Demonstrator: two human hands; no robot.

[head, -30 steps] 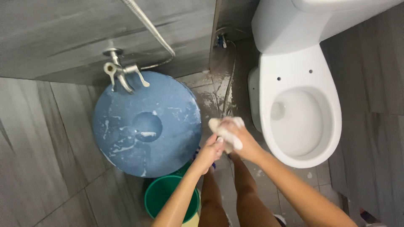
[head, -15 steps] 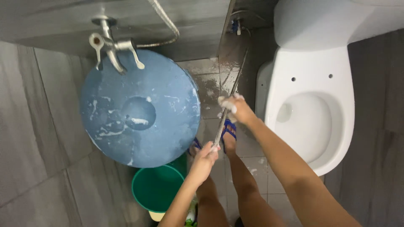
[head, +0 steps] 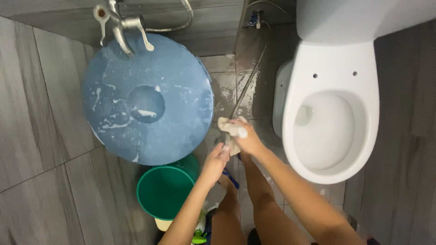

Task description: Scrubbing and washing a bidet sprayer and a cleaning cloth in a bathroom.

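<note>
My right hand [head: 249, 141] is closed on a soapy pale cloth [head: 228, 128] that is wrapped around a thin metal hose [head: 249, 81]. The hose slants down from a wall valve [head: 254, 19] toward me. My left hand [head: 217, 159] grips the hose's lower end just below the cloth, so the two hands almost touch. Both hands are over wet floor tiles, between a big blue round lid [head: 147, 97] and a white toilet [head: 331, 113].
A metal tap [head: 120, 25] sticks out of the wall above the blue lid. A green bucket [head: 165, 193] stands on the floor under the lid's near edge, left of my legs. The toilet bowl is open, with no seat on it.
My right hand has slid the cloth back down the hose, from the middle of it to right next to my left hand. The view has shifted a little.
</note>
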